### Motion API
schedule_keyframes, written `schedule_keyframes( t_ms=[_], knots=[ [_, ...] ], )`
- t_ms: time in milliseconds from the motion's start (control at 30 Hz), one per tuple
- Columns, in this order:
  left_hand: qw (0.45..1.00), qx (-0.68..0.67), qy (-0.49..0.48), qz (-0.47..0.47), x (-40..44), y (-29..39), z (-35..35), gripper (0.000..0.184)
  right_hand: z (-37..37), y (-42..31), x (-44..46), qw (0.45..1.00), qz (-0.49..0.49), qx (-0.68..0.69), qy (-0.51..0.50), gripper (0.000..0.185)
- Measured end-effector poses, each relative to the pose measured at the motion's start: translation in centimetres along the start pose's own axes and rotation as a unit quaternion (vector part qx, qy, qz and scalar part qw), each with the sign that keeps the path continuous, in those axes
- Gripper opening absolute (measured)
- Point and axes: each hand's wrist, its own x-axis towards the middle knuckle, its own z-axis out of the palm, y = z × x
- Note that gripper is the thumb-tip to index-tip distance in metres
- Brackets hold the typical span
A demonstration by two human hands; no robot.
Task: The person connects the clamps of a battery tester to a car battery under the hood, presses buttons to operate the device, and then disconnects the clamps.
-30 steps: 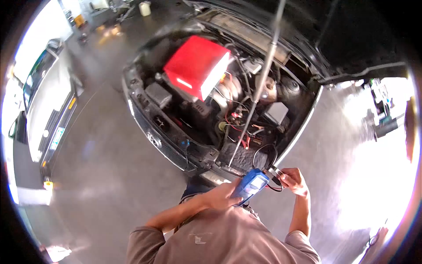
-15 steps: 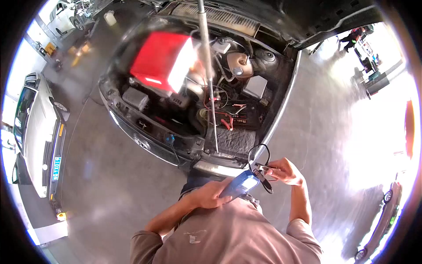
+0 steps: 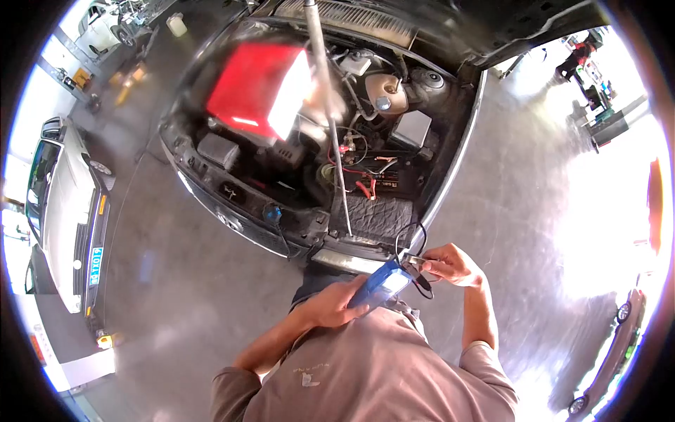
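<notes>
My left hand (image 3: pixel 333 302) is wrapped around a blue handheld tester (image 3: pixel 380 284) with a bright screen, held in front of my chest. At the tester's upper end, my right hand (image 3: pixel 453 266) pinches a cable connector (image 3: pixel 415 259) between thumb and fingers. Whether the connector is seated in the tester I cannot tell. A black cable (image 3: pixel 425 235) loops above and below the connector. Ahead, inside the open engine bay, red clamps (image 3: pixel 366 188) and a second clamp (image 3: pixel 385 166) lie on the car battery (image 3: pixel 404 181).
A prop rod (image 3: pixel 325 91) rises through the engine bay beneath the raised hood (image 3: pixel 541 24). A red box (image 3: pixel 256 90) rests over the engine. A white car (image 3: pixel 60 204) is parked at left, a brown car (image 3: pixel 612 352) at right. Another person (image 3: pixel 575 62) is far off at upper right.
My right hand has moved slightly left and up, bringing the connector against the tester's upper end. The cable loop has shifted with it. My left hand keeps its hold on the tester.
</notes>
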Motion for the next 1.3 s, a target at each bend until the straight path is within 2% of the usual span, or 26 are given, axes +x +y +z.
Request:
schedule_keyframes(
  t_ms=[200,300,400,633,733,767,800,867,900,933,1000,1033,1133,1167,1233,1300],
  knots=[
    [0.995,-0.062,0.066,0.030,-0.8,-0.6,-0.2,0.061,-1.1,1.5,0.1,1.000,0.004,0.001,0.018,0.045],
    [0.997,-0.050,0.049,0.028,-0.8,-0.5,-0.7,0.061,-0.5,1.7,1.0,1.000,0.009,0.009,0.008,0.046],
    [0.999,-0.039,-0.002,-0.019,-0.6,0.8,-1.7,0.061,-0.2,2.4,2.1,1.000,-0.009,0.003,-0.009,0.045],
    [0.998,-0.045,0.022,0.023,-0.3,-0.6,-2.1,0.061,0.5,2.2,3.5,1.000,0.006,0.021,0.003,0.033],
    [1.000,0.007,0.017,0.018,-0.3,-0.8,-2.4,0.059,0.5,2.9,3.8,0.999,-0.027,-0.005,-0.045,0.033],
    [0.999,0.040,0.013,0.007,-0.3,-1.0,-2.4,0.059,0.3,2.8,4.0,0.996,-0.001,-0.009,-0.086,0.038],
    [0.997,0.075,0.010,-0.003,-0.2,-1.1,-2.5,0.058,0.2,3.8,4.5,0.991,-0.016,0.042,-0.128,0.042],
    [0.995,0.087,0.026,0.037,0.0,-1.7,-2.6,0.057,0.5,6.7,5.7,0.966,-0.045,0.145,-0.209,0.051],
    [0.993,0.092,0.034,0.058,0.1,-2.1,-2.7,0.057,0.5,5.8,6.0,0.962,0.032,0.103,-0.250,0.066],
    [0.994,0.096,0.027,0.043,0.4,-2.9,-2.8,0.058,1.6,5.9,5.9,0.960,0.077,0.107,-0.246,0.075],
    [0.995,0.100,0.013,0.008,0.7,-5.3,-2.7,0.061,3.3,6.7,6.2,0.974,0.055,0.095,-0.196,0.076],
    [0.996,0.090,0.023,0.011,0.6,-6.1,-2.7,0.059,4.3,5.4,6.4,0.980,0.089,0.066,-0.164,0.077],
    [0.993,0.083,0.081,0.038,0.4,-9.3,-3.2,0.052,7.3,6.2,7.2,0.994,0.092,0.031,-0.046,0.067],
    [0.995,0.060,0.076,0.036,0.1,-10.6,-3.4,0.053,8.1,5.5,7.4,0.994,0.111,0.020,-0.010,0.062],
    [0.997,-0.016,0.053,0.047,-0.4,-11.0,-5.4,0.058,9.8,7.1,7.9,0.989,0.103,0.107,0.026,0.058],
    [0.981,-0.154,0.114,0.038,-1.2,-14.0,-7.7,0.061,10.8,8.6,8.3,0.977,0.125,0.165,0.054,0.053]
  ],
)
